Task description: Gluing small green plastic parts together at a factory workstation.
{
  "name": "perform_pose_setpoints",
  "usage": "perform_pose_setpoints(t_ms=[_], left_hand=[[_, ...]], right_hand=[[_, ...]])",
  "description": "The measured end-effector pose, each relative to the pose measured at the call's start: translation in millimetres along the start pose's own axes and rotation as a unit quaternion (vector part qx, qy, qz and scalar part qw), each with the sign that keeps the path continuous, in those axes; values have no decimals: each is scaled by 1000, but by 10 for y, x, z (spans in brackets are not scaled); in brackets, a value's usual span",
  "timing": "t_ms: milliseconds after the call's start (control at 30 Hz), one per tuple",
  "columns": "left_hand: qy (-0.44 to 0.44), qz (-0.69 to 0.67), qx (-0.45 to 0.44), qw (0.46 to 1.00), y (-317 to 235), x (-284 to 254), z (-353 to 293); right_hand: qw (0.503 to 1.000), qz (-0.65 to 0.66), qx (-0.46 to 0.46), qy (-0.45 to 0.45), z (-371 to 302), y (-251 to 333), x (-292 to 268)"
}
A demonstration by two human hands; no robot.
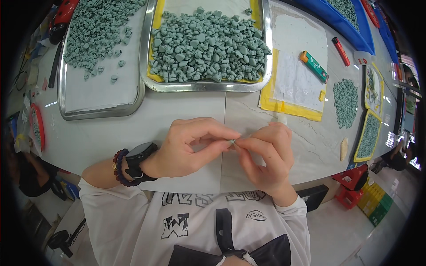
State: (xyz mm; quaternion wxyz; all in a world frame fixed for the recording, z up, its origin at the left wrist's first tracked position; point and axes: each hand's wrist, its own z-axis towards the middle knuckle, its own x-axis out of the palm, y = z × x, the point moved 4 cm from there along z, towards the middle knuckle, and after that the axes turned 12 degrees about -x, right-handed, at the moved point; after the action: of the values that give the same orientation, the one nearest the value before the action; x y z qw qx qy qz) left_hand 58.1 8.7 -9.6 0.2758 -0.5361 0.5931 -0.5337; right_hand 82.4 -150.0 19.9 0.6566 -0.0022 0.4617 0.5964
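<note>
My left hand [191, 146], with a dark watch and beaded bracelet at the wrist, pinches a tiny grey-green stone-like piece [231, 141] between thumb and fingertips. The fingertips of my right hand [268, 153] close on the same piece from the other side, so most of it is hidden. A small white bottle with a yellow, needle-like tip [283, 107] shows just beyond my right knuckles. Whether my right hand also grips that bottle, I cannot tell. Both hands are above the table's near part.
Ahead, a metal tray [208, 87] holds many grey-green pieces; another tray [102, 111] stands left. A yellow-edged pad [290, 113] carries a green-and-orange box cutter [314, 67]. Rightward lie a loose pile of pieces [345, 104], a red-and-black tool [341, 51] and a blue bin [350, 37].
</note>
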Motion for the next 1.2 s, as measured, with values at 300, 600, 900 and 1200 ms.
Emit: perform_pose_setpoints(t_ms=[300, 600, 900, 1200], left_hand=[[0, -19, -14, 1000, 12, 8, -2], [-14, 18, 0, 1000, 24, -8, -8], [-22, 62, 17, 998, 19, 0, -38], [1, -4, -25, 1000, -4, -2, 2]], right_hand=[[999, 26, 22, 10, 29, -19, -30], [1000, -11, -7, 15, 17, -17, 28], [1000, -16, -8, 11, 9, 28, 48], [999, -29, -3, -14, 36, 18, 18]])
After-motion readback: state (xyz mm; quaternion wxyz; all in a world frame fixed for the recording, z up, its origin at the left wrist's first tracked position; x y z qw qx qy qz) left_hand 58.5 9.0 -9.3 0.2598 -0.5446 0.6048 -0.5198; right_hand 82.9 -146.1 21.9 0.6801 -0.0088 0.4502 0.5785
